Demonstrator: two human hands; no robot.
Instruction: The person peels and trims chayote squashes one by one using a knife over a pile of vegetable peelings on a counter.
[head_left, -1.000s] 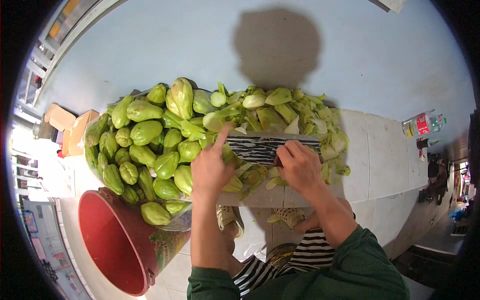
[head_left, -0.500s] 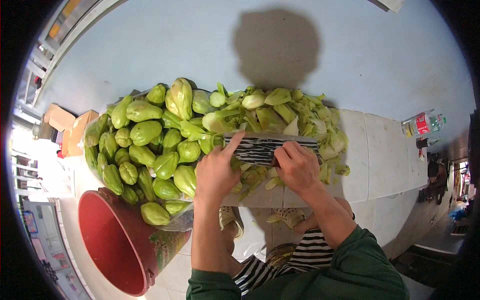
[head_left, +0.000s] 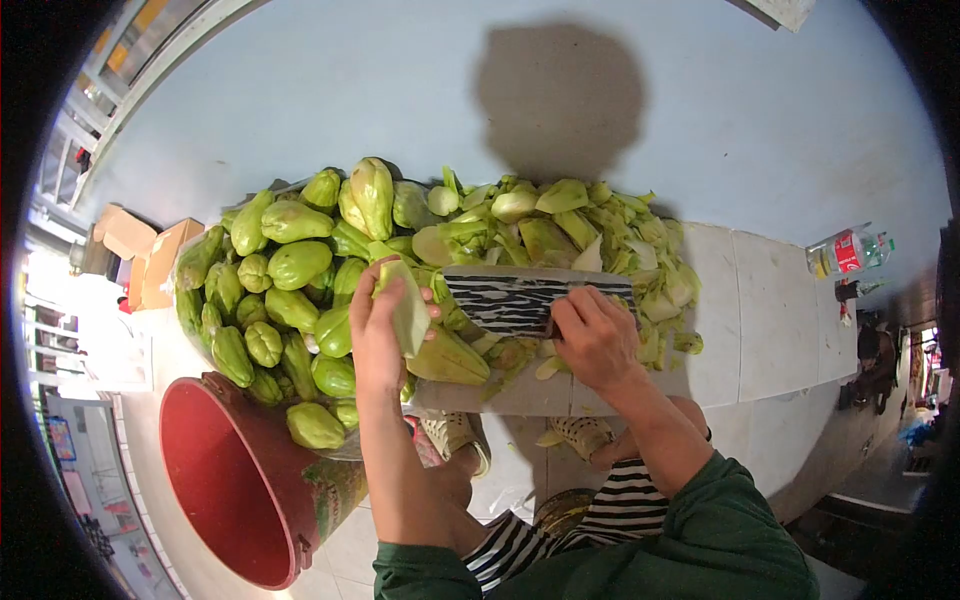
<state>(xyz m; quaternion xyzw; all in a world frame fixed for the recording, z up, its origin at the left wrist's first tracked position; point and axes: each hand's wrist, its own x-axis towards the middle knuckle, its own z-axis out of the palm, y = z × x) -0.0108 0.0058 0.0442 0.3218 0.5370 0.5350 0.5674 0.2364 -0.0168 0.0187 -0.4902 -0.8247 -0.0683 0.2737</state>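
My left hand is closed around a pale green chayote piece with a flat cut face, held over the front of the pile. In my right hand is a broad cleaver, its face striped black and white and its pale edge facing the wall. The fingers hide its grip. A larger chayote lies just below the blade's left end. Whole green chayotes are heaped to the left. Peelings and cut pieces spread behind and right of the blade.
The pile lies on a pale tiled ledge against a light blue wall. At the front left a red bucket is tipped. A cardboard box stands far left, and a plastic bottle lies at the right.
My left hand has moved left from the blade's end and now holds the pale chayote piece upright. The larger chayote below the blade has come into view. My right hand and cleaver have barely moved.
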